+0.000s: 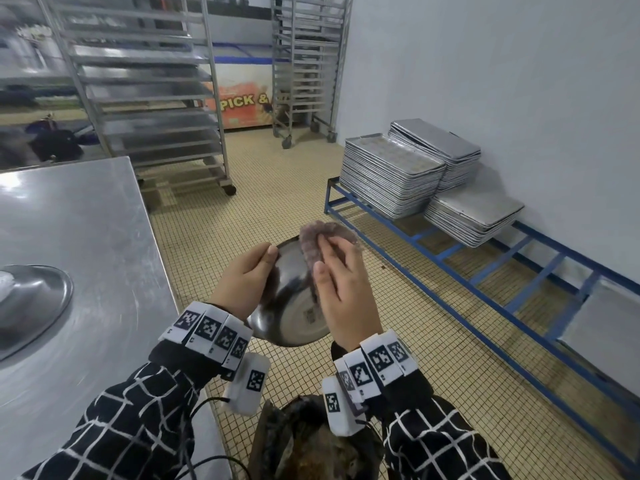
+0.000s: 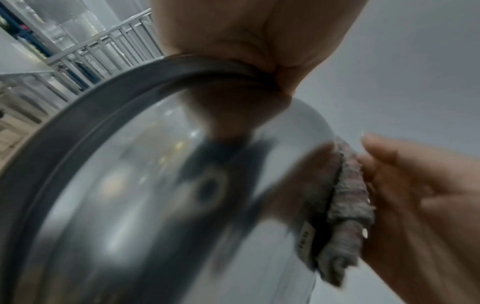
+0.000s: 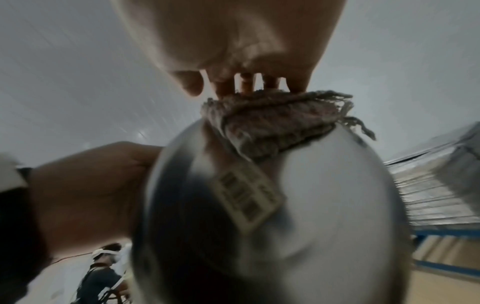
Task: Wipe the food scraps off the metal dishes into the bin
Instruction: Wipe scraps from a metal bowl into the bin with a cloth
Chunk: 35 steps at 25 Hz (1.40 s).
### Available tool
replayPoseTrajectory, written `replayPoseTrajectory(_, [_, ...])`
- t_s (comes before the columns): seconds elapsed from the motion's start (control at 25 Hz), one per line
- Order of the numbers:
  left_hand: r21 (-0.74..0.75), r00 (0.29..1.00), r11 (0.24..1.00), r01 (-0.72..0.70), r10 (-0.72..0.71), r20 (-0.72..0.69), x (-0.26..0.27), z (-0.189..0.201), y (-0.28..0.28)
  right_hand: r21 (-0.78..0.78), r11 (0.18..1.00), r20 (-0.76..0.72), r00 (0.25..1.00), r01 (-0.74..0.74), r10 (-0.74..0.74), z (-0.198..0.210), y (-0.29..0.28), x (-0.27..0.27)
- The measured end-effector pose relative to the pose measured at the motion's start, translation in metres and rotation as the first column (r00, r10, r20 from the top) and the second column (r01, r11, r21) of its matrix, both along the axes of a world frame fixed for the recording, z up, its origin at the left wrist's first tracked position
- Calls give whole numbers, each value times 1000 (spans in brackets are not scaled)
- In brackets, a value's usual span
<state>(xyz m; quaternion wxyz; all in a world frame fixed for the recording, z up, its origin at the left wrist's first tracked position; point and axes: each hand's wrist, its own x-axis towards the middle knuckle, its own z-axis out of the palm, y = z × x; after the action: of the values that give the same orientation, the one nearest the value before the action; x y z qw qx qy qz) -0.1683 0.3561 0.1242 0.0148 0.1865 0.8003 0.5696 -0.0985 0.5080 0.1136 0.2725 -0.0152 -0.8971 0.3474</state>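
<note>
A round metal dish (image 1: pixel 294 306) is held tilted above the bin (image 1: pixel 311 441), its underside with a barcode label (image 3: pixel 249 195) turned toward me. My left hand (image 1: pixel 266 268) grips the dish's left rim, thumb on the outside and fingers hidden behind. My right hand (image 1: pixel 329 258) presses a greyish-pink cloth (image 1: pixel 311 240) flat against the upper underside with straight fingers. The left wrist view shows the dish (image 2: pixel 155 205), the cloth (image 2: pixel 348 195) and the right hand (image 2: pixel 415 195) beside it. In the right wrist view the cloth (image 3: pixel 272 121) lies on top of the dish (image 3: pixel 311 226).
A steel table (image 1: pixel 86 220) at left carries another upturned metal dish (image 1: pixel 31 303). Stacks of metal trays (image 1: pixel 391 174) sit on a low blue rack (image 1: pixel 485 271) along the right wall. Wheeled tray trolleys (image 1: pixel 149 91) stand behind. The bin holds brown scraps.
</note>
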Motion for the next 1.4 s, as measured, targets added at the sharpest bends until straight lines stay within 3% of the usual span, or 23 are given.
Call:
replayPoseTrajectory(0.12, [42,1000,999,-6,5,11,-2,2,-9,-334,940,114,993,68,-32,-12,16,3])
replayPoseTrajectory(0.2, [69,999,997,-36,36,4,-3,4,-11,-440,896,77,997,63,-32,-21,18,8])
replayPoseTrajectory(0.32, [36,998,998,-49,50,-36,-7,5,-9,-332,943,-24,1000,-24,17,-25,4,16])
replayPoseTrajectory(0.4, [-36,995,999,-30,27,-99,-6,4,-7,-97,993,-71,995,-70,63,-24,-6,14])
replayPoseTrajectory(0.48, [-84,987,996,5,-19,-161,-3,1,-3,158,988,-118,993,-1,19,-20,-11,6])
replayPoseTrajectory(0.52, [-70,986,997,25,-36,-165,-1,1,-2,198,979,-137,990,56,-29,-18,-10,2])
replayPoseTrajectory(0.6, [12,992,998,55,-54,-117,0,-1,-1,128,981,-154,980,143,-123,-18,-6,-4])
replayPoseTrajectory(0.68, [87,996,993,77,-72,-55,-1,-4,-6,-109,982,-150,975,151,-166,-23,4,-4])
replayPoseTrajectory(0.76, [172,997,982,78,-81,9,-1,-6,-10,-412,907,-149,977,82,-156,-28,13,1])
replayPoseTrajectory(0.88, [277,993,960,28,-60,105,0,-11,-14,-741,660,32,989,120,-143,-33,21,9])
replayPoseTrajectory(0.96, [288,991,958,12,-51,127,0,-16,-16,-838,506,164,978,205,-125,-33,29,10])
replayPoseTrajectory(1.04, [278,990,961,4,-44,137,0,-23,-18,-858,447,222,967,253,-122,-32,39,9])
replayPoseTrajectory(1.24, [145,999,989,-27,21,39,-2,-30,-21,-626,743,230,967,236,-113,-14,54,12])
replayPoseTrajectory(1.4, [47,996,995,85,-86,32,-3,-32,-20,-275,961,248,966,4,67,7,63,5])
